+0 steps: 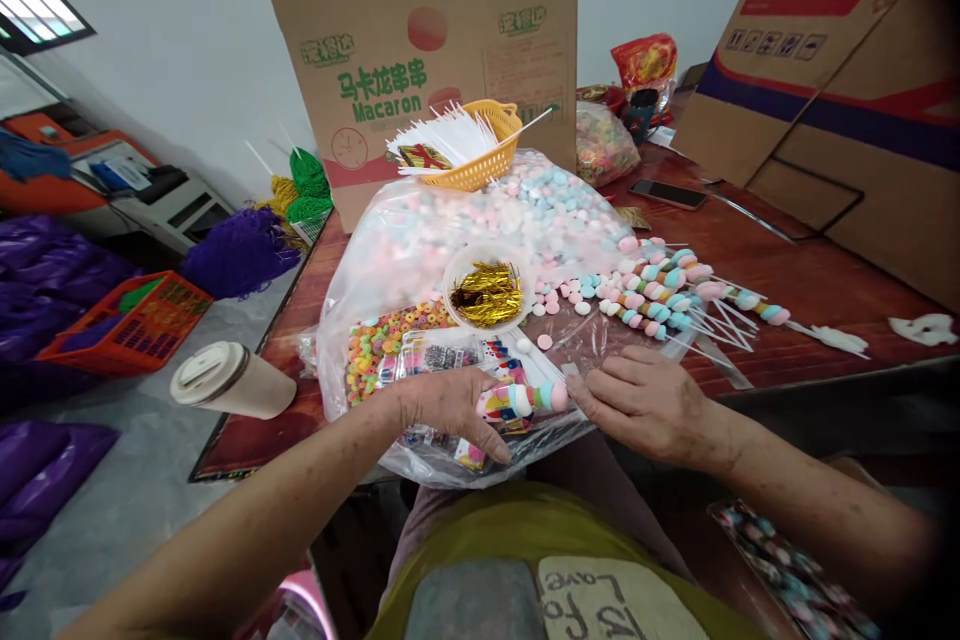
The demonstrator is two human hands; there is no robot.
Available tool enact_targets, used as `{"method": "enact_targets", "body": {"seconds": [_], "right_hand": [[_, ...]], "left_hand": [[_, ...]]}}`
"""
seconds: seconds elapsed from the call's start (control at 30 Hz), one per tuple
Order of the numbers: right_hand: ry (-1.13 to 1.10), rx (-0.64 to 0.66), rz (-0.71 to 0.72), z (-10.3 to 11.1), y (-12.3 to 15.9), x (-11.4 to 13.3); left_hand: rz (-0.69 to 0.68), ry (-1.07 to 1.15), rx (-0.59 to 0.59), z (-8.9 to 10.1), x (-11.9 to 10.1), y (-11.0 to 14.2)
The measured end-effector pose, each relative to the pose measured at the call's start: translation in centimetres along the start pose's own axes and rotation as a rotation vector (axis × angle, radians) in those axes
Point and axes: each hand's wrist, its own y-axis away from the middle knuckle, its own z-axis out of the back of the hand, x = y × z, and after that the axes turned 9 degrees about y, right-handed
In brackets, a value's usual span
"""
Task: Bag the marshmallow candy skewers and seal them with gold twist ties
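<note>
My left hand (459,407) is closed around a short marshmallow skewer (523,400) of pink, white, yellow and blue pieces, with a printed wrapper partly under the fingers. Close to the skewer's pink end is my right hand (645,408), its fingers bent and pressed together; what lies between its fingertips is hidden. Both hands are over a large clear plastic bag (352,260) spread on the table. Beneath the left hand lie printed packets (439,350). A round tub (452,292) of gold tinsel ties (491,295) stands just beyond, beside loose marshmallows (574,295) and colourful ring candies (367,355).
Finished marshmallow skewers (660,290) are piled at right. A yellow basket (480,170) of white sticks rests behind, before a cardboard box (420,30). A lidded paper cup (232,380) stands at the left table edge. A phone (667,194) and another box (840,100) are right.
</note>
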Motion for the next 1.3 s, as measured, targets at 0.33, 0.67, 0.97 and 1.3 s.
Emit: {"method": "enact_targets", "body": {"seconds": [0.33,0.67,0.97,1.3], "right_hand": [[-0.239,0.228,-0.203,-1.9,0.4,2.4],[-0.392,0.357,-0.329,-2.3,0.0,1.8],[-0.394,0.352,-0.364,-4.8,-0.7,4.4],[-0.604,0.312,-0.468,-3.1,-0.3,0.7]], "left_hand": [[-0.027,-0.606,-0.302,-1.4,0.3,-1.9],[-0.102,-0.475,-0.310,-1.5,0.7,-2.0],[-0.095,-0.282,-0.303,-2.7,1.1,-3.9],[-0.074,-0.083,-0.117,0.5,2.6,0.8]]}}
